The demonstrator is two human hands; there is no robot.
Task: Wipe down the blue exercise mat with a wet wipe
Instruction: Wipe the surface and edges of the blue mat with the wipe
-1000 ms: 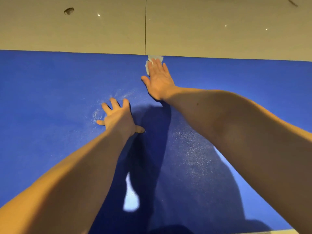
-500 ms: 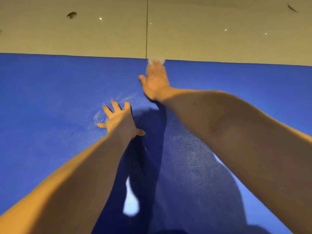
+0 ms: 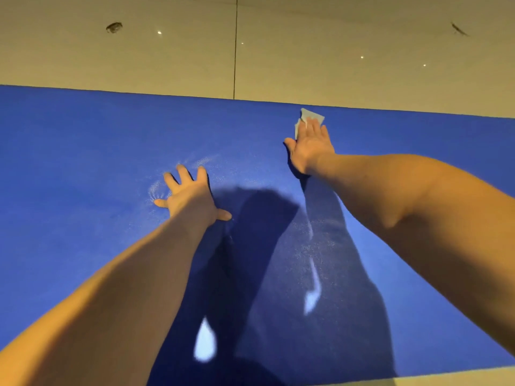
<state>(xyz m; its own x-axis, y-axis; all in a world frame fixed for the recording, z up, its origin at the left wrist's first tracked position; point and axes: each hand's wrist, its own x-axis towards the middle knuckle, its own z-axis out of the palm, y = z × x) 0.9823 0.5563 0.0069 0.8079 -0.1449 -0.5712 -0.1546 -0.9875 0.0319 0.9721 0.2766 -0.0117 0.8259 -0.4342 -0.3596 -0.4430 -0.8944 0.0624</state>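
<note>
Blue exercise mat point(image 3: 83, 162) fills most of the view. Its long axis runs left-right, both ends are out of frame, and its far edge dips slightly toward the right. Beige tiled floor point(image 3: 334, 37) lies beyond the mat, with a sliver also showing at the bottom right past the near edge. Arm shadows fall across the mat's middle. A bright glare patch point(image 3: 205, 344) sits low between the arms, and a thin pale streak point(image 3: 313, 288) lies right of it. Right hand point(image 3: 310, 147) lies palm-down near the far edge with no grip closed: fingers straight and close together, pressing flat on the wet wipe point(image 3: 310, 117). Versus half a second ago, this hand has slid rightward along the far edge; it was in line with the tile seam point(image 3: 235, 51) and is now clearly right of it. Left hand point(image 3: 192, 195) has not moved: fingers splayed, flat on the mat mid-width, holding nothing, with a dusty pale smudge around the fingertips. The wipe is on the mat just short of the far edge. More of it pokes out past the fingertips than before, and its free corner points away toward the floor. The rest is under the palm, so its long axis is not readable. A dark mark point(image 3: 114, 27) on the floor at far left.
</note>
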